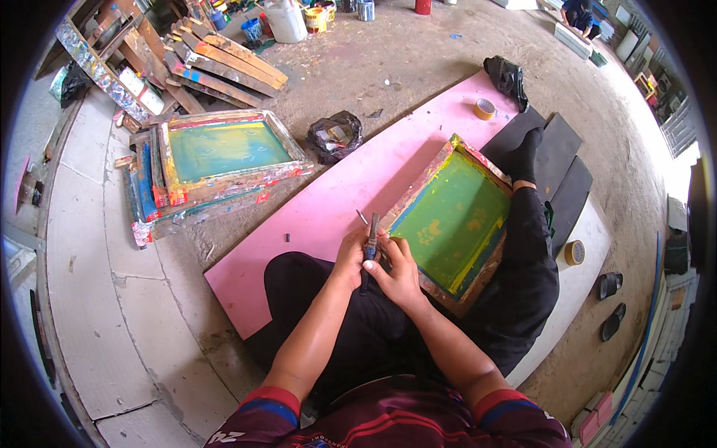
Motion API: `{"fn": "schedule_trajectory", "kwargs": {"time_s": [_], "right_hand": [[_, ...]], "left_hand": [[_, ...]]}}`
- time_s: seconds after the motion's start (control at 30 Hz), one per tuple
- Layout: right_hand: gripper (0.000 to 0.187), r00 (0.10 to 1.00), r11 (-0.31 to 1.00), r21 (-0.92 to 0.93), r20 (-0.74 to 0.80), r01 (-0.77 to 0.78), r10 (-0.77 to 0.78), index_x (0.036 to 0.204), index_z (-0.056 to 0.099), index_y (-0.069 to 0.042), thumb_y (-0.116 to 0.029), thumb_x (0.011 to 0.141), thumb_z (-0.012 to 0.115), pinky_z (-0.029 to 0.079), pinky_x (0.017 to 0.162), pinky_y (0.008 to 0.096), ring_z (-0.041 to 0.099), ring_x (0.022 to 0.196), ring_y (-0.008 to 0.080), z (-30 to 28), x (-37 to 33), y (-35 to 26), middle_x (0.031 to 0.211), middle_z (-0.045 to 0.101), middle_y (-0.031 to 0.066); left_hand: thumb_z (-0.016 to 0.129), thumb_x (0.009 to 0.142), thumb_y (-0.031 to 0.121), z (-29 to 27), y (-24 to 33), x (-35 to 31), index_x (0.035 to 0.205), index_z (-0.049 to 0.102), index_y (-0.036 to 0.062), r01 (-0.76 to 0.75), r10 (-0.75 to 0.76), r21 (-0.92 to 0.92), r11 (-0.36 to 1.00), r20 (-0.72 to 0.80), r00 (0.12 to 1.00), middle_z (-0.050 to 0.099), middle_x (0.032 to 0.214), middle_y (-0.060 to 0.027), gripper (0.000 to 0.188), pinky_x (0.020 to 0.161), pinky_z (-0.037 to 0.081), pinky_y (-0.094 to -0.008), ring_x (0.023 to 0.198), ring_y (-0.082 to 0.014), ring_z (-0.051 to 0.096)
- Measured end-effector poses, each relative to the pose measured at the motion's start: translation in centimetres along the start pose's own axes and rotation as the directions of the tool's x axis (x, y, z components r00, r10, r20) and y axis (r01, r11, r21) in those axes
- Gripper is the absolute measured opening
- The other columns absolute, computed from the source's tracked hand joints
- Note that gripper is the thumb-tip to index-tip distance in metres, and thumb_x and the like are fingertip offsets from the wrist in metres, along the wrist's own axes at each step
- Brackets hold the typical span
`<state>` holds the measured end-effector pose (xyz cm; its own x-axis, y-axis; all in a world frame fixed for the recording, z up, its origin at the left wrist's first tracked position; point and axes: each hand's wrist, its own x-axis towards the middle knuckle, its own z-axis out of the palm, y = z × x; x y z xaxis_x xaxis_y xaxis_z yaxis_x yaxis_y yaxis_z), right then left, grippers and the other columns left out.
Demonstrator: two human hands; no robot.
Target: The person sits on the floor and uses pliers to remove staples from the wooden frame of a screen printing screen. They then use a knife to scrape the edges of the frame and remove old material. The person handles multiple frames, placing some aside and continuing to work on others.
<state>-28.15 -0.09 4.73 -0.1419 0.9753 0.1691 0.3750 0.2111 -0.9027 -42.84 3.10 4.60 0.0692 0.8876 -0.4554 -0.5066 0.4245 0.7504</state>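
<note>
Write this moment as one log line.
left hand: at dark tool; right hand: gripping it; framed screen: beside right hand; pink board: underneath

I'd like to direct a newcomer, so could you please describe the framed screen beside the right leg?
Start at the pink board on the floor. On it, alongside the outstretched right leg, lies a wood-framed green screen. A paw-shaped mark sets it apart from the stacked screens at left.

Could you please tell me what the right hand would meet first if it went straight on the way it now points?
Past the dark-handled tool it touches, the right hand would probably meet the left hand first, though depth there is unclear.
</note>
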Motion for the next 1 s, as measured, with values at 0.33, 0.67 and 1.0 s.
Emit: {"fn": "schedule_trajectory", "kwargs": {"time_s": [0.33, 0.67, 1.0], "right_hand": [[0.055, 0.99, 0.985, 0.11, -0.07, 0.13, -0.123, 0.142, 0.063, -0.002, -0.031, 0.098, 0.076, 0.04, 0.115, 0.0507, 0.048, 0.133, 0.0386, -2.4, -0.3, -1.5, 0.144, 0.052, 0.0206], [0.06, 0.918, 0.343, 0.862, 0.29, -0.373, 0.27, 0.122, 0.054, -0.008, -0.059, 0.099, 0.074, 0.053, 0.055, 0.0357, 0.054, 0.06, 0.0146, -13.2, -4.4, -0.6, 0.078, 0.053, 0.0027], [0.074, 0.797, -0.154, 0.828, 0.56, -0.539, 0.226, 0.143, 0.054, 0.003, -0.054, 0.101, 0.075, 0.053, 0.07, 0.0352, 0.059, 0.08, 0.0186, -16.5, -9.9, -4.7, 0.097, 0.056, 0.0066]], "left_hand": [[0.067, 0.112, 0.035, 5.4, 0.7, -3.6, 0.104, 0.078, 0.0026, -0.399, 0.426, 0.258, 0.88, -0.055, 0.903, 0.07, 0.092, 0.0019, 0.035, 0.075, 0.049, -0.0271, 0.083, -0.0063, 0.059], [0.075, 0.105, 0.014, 7.8, 8.7, -6.8, 0.107, 0.076, -0.0038, -0.673, 0.563, 0.651, 0.351, 0.428, 0.707, 0.062, 0.08, -0.0097, 0.018, 0.064, 0.047, -0.035, 0.067, -0.0195, 0.057], [0.076, 0.105, 0.015, 6.5, 11.5, -8.4, 0.111, 0.08, -0.0025, -0.638, 0.326, 0.74, 0.212, 0.562, 0.76, 0.067, 0.087, -0.0079, 0.019, 0.071, 0.05, -0.0313, 0.077, -0.0168, 0.063]]}}
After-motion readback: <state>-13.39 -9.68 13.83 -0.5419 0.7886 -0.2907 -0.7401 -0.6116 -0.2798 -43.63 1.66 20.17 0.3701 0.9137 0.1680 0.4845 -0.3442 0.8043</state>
